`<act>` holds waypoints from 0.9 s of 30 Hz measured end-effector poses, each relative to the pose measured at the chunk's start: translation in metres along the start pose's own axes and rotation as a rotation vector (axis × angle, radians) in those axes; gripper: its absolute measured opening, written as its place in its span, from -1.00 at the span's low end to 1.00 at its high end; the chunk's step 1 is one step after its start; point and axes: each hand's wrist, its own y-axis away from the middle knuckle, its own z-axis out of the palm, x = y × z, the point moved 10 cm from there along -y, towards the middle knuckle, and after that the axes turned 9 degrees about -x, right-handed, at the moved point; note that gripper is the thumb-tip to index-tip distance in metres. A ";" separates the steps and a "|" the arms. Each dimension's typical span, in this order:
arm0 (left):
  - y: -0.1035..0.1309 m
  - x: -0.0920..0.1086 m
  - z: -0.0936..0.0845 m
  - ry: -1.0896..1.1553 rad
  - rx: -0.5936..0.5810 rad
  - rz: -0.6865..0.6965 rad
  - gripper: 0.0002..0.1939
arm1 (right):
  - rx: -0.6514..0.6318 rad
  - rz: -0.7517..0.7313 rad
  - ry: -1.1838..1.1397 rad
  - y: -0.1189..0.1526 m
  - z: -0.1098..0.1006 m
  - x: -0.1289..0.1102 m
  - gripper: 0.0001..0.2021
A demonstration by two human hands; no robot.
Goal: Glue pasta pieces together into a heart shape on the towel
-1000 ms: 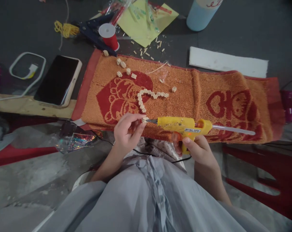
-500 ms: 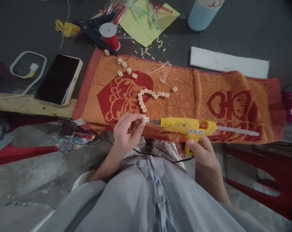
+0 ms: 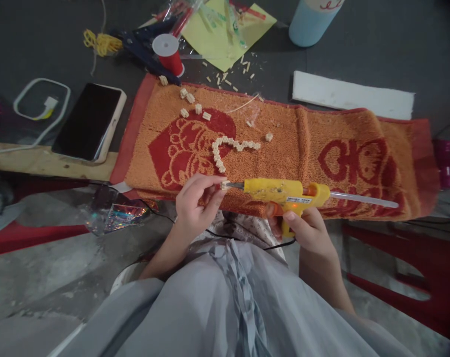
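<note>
My left hand (image 3: 198,199) pinches a small pale stick cluster (image 3: 224,185) between thumb and fingertips, above the front edge of an orange towel (image 3: 277,158). In my right hand (image 3: 302,228) is a yellow hot glue gun (image 3: 273,188), gripped by its handle. Its metal nozzle points left and meets the cluster, and a clear glue stick (image 3: 364,199) juts from its rear. Just beyond the left fingertips a curved chain of pale pieces (image 3: 218,153) lies on the towel. Several loose clusters (image 3: 206,116) are scattered at the towel's far left.
A phone (image 3: 89,123) and a white cable (image 3: 42,81) lie left of the towel. Behind it are a red thread spool (image 3: 170,58), yellow paper (image 3: 225,44), pale offcuts, a blue bottle (image 3: 312,22) and a white foam strip (image 3: 353,95). The gun's black cord (image 3: 280,245) hangs near my lap.
The glue gun has shifted slightly left, its nozzle now at the stick cluster and covering more of it. My left hand stays nearly in place, still pinching.
</note>
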 end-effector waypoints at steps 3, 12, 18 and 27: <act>0.000 0.000 -0.001 0.014 0.007 -0.001 -0.84 | -0.016 -0.009 0.019 -0.001 -0.001 0.000 -0.66; 0.001 -0.002 0.000 0.012 0.006 -0.012 -0.83 | -0.024 -0.006 0.066 -0.002 0.001 -0.003 -0.62; 0.001 -0.001 0.000 0.007 0.012 -0.018 -0.84 | 0.010 0.007 0.050 0.000 -0.003 0.001 -0.60; 0.000 0.001 -0.001 -0.001 0.024 -0.012 -0.85 | -0.009 -0.025 0.081 0.000 -0.004 -0.001 -0.61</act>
